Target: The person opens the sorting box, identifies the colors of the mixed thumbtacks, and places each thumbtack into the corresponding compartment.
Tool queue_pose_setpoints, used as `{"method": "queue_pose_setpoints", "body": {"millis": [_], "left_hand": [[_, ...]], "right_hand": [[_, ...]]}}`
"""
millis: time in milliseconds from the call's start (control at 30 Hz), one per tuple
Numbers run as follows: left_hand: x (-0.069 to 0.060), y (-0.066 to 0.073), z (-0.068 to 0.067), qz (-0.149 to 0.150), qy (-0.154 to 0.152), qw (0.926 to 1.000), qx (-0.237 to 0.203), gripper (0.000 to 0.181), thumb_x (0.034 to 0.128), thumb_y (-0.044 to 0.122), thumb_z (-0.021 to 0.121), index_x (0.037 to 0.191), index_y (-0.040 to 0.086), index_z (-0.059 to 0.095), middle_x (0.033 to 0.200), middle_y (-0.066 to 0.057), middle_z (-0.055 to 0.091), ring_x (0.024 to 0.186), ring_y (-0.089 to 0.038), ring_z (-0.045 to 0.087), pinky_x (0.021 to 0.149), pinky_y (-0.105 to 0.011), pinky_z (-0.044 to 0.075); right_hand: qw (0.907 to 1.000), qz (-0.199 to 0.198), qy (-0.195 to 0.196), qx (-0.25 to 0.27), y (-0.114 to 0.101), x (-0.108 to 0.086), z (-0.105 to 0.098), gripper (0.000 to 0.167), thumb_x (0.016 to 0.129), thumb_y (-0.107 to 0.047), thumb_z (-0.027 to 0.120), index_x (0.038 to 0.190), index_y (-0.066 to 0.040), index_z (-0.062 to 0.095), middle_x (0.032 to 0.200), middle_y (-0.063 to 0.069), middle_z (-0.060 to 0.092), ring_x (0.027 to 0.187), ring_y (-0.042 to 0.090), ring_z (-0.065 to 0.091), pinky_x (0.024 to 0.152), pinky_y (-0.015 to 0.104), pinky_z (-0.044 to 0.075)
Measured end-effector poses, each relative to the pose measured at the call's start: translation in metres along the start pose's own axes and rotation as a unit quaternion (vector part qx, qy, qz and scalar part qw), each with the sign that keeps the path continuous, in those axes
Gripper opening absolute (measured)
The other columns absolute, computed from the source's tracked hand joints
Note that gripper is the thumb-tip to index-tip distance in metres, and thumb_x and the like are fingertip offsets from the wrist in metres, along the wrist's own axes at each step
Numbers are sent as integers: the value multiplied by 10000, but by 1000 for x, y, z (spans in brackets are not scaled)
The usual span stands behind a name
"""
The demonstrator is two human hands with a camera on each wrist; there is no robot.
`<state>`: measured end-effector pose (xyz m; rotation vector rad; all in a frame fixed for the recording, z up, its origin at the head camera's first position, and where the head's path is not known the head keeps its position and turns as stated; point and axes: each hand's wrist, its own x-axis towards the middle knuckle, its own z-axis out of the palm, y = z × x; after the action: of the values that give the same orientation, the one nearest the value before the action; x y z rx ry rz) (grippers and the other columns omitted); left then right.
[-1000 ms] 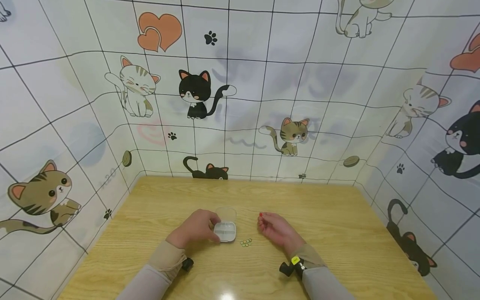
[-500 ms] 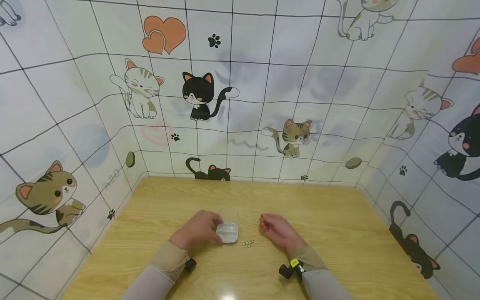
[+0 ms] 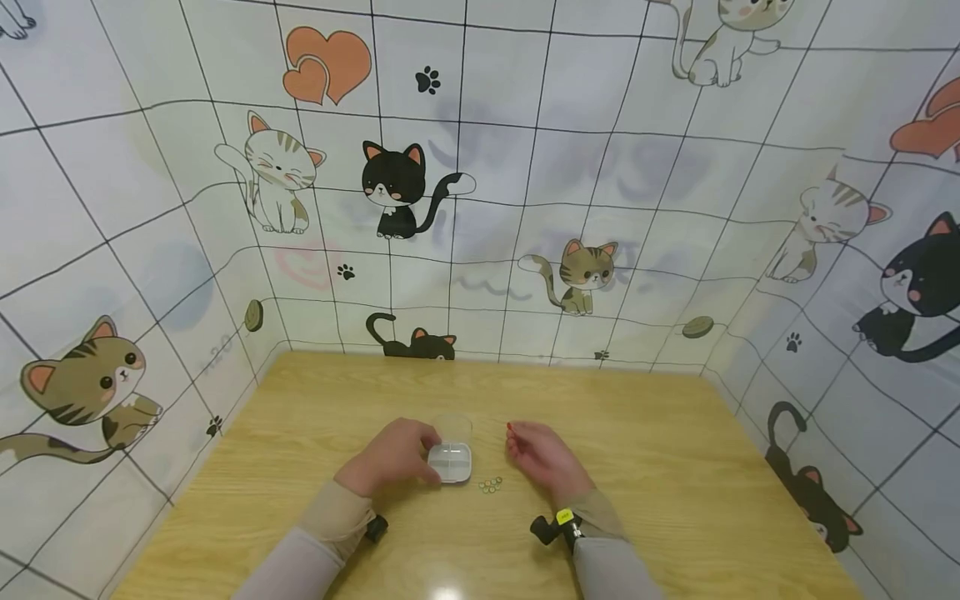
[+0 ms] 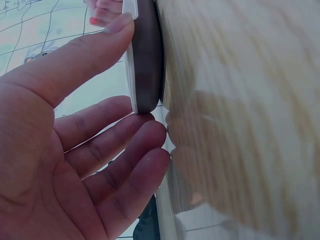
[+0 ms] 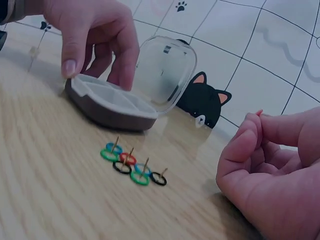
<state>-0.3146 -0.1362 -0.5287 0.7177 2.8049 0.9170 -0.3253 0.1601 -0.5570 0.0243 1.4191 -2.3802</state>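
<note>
A small pill box (image 3: 450, 463) with a white divided tray and a dark base sits on the table, its clear lid (image 5: 166, 70) raised at the back. My left hand (image 3: 393, 457) holds the box's left end, thumb on the near edge and fingers at the far side. Several thumbtacks (image 5: 134, 162) with coloured ring-like rims lie points up in front of the box. To their right, my right hand (image 3: 546, 458) pinches a small red piece (image 5: 259, 113) between thumb and forefinger; most of it is hidden, so its kind is unclear.
The wooden table (image 3: 637, 433) ends at a white cloth backdrop (image 3: 495, 167) printed with cats and grid lines, which stands behind and on both sides. Dark wrist-worn cameras sit on both sleeves; the right one (image 3: 551, 528) carries a yellow tag.
My right hand has moved slightly left, nearer to the box, with the red piece still pinched. My left hand and the box stay together in the same place; the head view shifts a little.
</note>
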Motion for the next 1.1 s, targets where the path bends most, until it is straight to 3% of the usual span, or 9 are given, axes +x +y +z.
{"method": "queue_pose_setpoints", "body": {"millis": [333,467,633,800,933,1100], "left_hand": [[2,1,1,7,-18,10000,78,545,645,286,1000,1113,96,796,978,30,752,873,-137,606,872,-382,530],[2,2,-1,75,17,9998,197,547,643,293,1002,1111,94,799,982,30,762,868,-121,614,861,-361,538],[3,-4,1,154,69,9994,299,535,635,331,1001,1084,119,801,959,70,761,846,-87,616,825,-313,533],[4,-9,3,222,79,9993,275,487,643,349,996,1045,149,804,931,101,754,829,-74,614,799,-293,523],[4,-8,2,249,68,9994,214,476,658,340,991,1046,136,805,929,87,756,828,-90,610,799,-310,521],[4,-8,1,243,51,9995,194,467,663,330,991,1047,140,805,922,92,751,822,-91,601,790,-309,514]], "right_hand": [[9938,-384,-479,-930,2,7,35,177,1101,-13,474,1030,-10,636,896,-26,635,791,45,589,731,161,509],[9840,-731,-509,-1540,4,9,53,145,1089,-24,518,1030,39,634,867,-22,631,769,51,584,703,172,515],[9683,-1088,-272,-2233,14,13,73,169,1072,-40,587,1011,100,659,820,-35,649,729,61,598,683,184,533],[9441,-1498,-9,-2936,20,11,86,203,1046,-59,641,1030,143,664,812,-19,660,742,85,611,688,202,539],[9153,-1736,298,-3622,22,8,91,153,1033,-109,677,977,29,716,842,18,684,765,106,610,697,214,528],[8725,-2008,516,-4425,26,7,95,114,1024,-140,702,946,-64,735,900,36,723,813,93,613,730,215,521]]}}
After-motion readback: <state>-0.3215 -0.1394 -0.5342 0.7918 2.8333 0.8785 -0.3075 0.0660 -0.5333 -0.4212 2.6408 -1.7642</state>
